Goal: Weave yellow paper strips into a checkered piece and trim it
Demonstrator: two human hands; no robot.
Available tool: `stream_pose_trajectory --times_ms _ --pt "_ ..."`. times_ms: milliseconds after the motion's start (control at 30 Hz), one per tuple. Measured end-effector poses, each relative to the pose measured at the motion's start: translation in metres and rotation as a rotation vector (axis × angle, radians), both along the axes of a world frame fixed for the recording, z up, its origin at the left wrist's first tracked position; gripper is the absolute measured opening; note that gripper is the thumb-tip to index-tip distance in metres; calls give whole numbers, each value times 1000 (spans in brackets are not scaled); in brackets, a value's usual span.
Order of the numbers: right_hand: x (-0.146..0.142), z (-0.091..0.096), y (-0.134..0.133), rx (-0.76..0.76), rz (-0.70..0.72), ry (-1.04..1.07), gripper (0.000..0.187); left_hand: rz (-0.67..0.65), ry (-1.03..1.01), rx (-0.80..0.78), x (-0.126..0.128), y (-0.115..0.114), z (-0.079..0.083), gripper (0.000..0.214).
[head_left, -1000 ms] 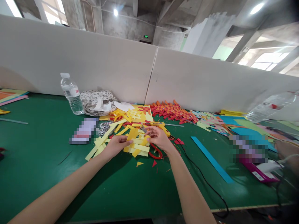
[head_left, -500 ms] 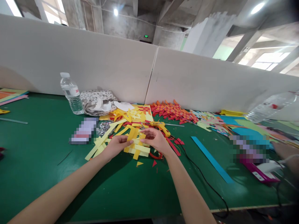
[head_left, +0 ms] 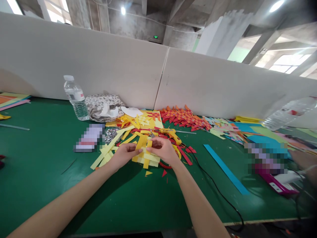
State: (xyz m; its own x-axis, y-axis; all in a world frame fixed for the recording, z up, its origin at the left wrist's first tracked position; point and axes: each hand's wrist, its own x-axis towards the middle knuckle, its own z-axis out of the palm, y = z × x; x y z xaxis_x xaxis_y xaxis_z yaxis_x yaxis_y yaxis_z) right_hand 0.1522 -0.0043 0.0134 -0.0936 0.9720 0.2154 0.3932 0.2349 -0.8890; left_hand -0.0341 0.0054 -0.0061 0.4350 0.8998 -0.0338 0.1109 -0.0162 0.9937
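Observation:
A small weave of yellow paper strips (head_left: 146, 160) is held between both hands, darker yellow strips crossing paler ones. My left hand (head_left: 124, 154) pinches its left side, thumb on top. On the upper right side, my right hand (head_left: 164, 150) grips it with thumb and fingers, and a yellow strip curves out by that hand. Loose pale yellow strips (head_left: 107, 153) lie left of the weave. Just behind the hands rests a yellow glue gun (head_left: 173, 135) with a black cord. Red scissor handles (head_left: 164, 166) show partly beneath my right hand.
A water bottle (head_left: 76, 99), a patterned cloth pouch (head_left: 99, 105) and a phone (head_left: 89, 138) stand or lie left. Red-orange woven paper pieces (head_left: 185, 118) are piled behind. A blue strip (head_left: 225, 168) and a magenta power strip (head_left: 274, 181) lie right, near another person's blurred hand.
My right thumb has shifted slightly left on the weave, and a curved yellow strip now shows right of my right hand. My left hand keeps its hold.

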Motion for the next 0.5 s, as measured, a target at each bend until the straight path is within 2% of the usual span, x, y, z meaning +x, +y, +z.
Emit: stream_pose_trajectory --times_ms 167,400,500 --pt "-3 -2 0 40 -54 59 28 -20 -22 -11 0 0 0 30" --pt "-11 -4 -2 134 -122 39 21 87 69 14 0 -1 4 36" --pt "-11 -4 -2 119 -97 43 21 81 45 -6 0 -3 7 38"
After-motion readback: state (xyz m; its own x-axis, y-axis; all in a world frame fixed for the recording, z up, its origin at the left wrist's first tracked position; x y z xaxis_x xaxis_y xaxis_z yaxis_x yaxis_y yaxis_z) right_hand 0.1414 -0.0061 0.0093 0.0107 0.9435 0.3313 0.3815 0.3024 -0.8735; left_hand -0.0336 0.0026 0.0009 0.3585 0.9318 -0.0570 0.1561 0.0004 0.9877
